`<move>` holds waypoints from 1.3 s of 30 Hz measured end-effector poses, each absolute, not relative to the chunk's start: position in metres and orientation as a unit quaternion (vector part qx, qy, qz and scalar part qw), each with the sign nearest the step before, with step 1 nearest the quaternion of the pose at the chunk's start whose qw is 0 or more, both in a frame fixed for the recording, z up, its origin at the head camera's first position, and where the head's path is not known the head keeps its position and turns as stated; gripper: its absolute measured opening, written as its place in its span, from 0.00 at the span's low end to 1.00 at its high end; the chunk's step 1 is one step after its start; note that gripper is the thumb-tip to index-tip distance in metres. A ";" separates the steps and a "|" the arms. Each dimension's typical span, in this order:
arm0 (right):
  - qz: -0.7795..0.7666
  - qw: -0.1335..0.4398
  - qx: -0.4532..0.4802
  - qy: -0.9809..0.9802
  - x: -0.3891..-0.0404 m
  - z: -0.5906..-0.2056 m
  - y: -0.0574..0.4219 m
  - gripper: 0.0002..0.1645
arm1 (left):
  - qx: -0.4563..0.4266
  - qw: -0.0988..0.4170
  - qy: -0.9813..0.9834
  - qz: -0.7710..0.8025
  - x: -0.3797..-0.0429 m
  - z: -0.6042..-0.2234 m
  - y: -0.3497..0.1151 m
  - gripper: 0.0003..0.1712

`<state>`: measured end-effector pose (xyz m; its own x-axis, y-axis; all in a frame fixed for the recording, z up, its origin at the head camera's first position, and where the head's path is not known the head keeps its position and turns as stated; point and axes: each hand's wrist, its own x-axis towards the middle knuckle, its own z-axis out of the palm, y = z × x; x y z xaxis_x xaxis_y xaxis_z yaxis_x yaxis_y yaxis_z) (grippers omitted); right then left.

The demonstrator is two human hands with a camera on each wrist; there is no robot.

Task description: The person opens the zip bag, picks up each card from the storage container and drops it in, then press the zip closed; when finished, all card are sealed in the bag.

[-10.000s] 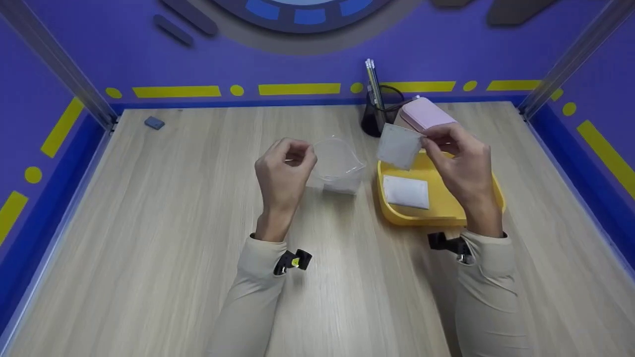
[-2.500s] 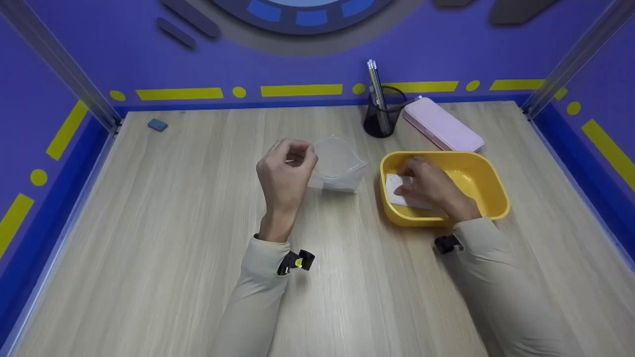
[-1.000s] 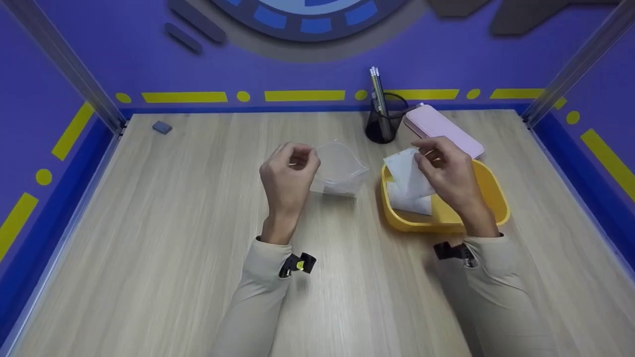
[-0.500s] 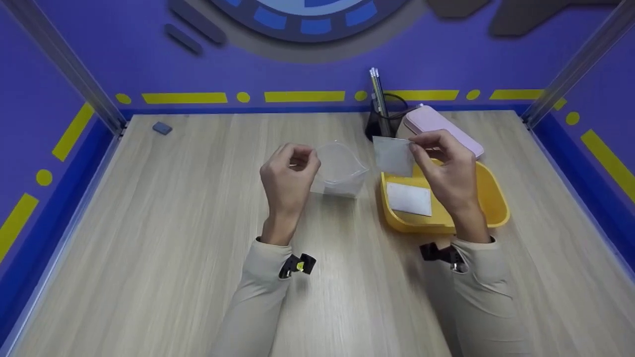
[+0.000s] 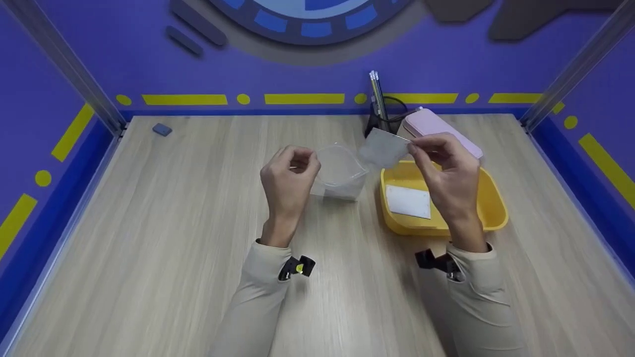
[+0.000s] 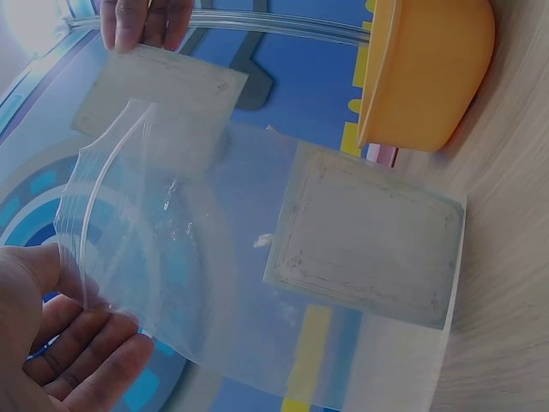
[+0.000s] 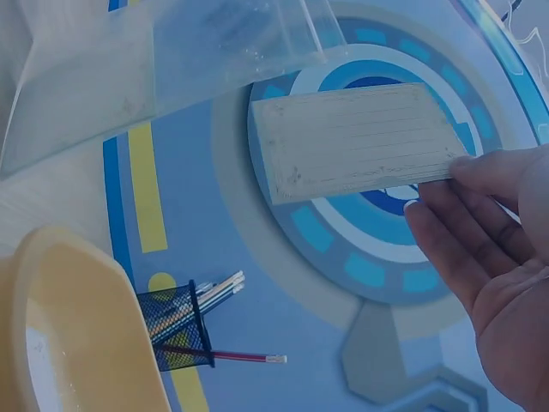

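Observation:
My left hand (image 5: 287,183) pinches the edge of a clear zip bag (image 5: 342,171) near its opening; the mouth gapes. Inside its lower end lies a pale rectangular card (image 6: 369,232) with scuffed edges, seen in the left wrist view. With thumb and fingertips, my right hand (image 5: 451,173) holds a similar thin card (image 7: 356,142) by one corner, its face marked with faint lines. The card is raised beside the bag's mouth, and overlaps the bag in the left wrist view. Another white card (image 5: 408,202) lies in the yellow bin (image 5: 416,230) below my right hand.
Behind the bin stand a black mesh cup (image 7: 176,322) with several pencils (image 5: 378,101) and a pink case (image 5: 439,124). A small blue-grey eraser (image 5: 161,130) lies at the table's far left corner. Patterned walls (image 5: 297,74) border the table.
My right hand has taken this card out of the bin and lifted it left toward the bag, tilting it. The left hand keeps its grip on the bag and stays almost still.

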<state>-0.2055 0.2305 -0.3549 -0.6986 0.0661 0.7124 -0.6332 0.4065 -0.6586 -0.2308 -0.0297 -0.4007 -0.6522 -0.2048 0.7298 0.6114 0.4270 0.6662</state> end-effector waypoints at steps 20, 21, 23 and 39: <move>0.583 0.402 0.213 -0.673 -0.185 -0.342 0.206 0.12 | -0.134 0.394 -0.751 -0.513 -0.229 -0.399 -0.030 0.02; 0.587 0.401 0.215 -0.670 -0.185 -0.343 0.204 0.11 | -0.134 0.393 -0.751 -0.512 -0.229 -0.400 -0.030 0.02; 0.589 0.399 0.221 -0.667 -0.184 -0.343 0.201 0.11 | -0.136 0.393 -0.751 -0.512 -0.230 -0.400 -0.030 0.03; 0.547 0.351 0.260 -0.714 -0.193 -0.360 0.190 0.07 | -0.139 0.381 -0.753 -0.518 -0.229 -0.400 -0.030 0.02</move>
<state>-0.1932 0.1903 -0.3598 -0.6180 0.0127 0.7861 -0.7557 0.2660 -0.5984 -0.2292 -0.0305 -0.4001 -0.6710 -0.1857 0.7178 0.6042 0.4242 0.6746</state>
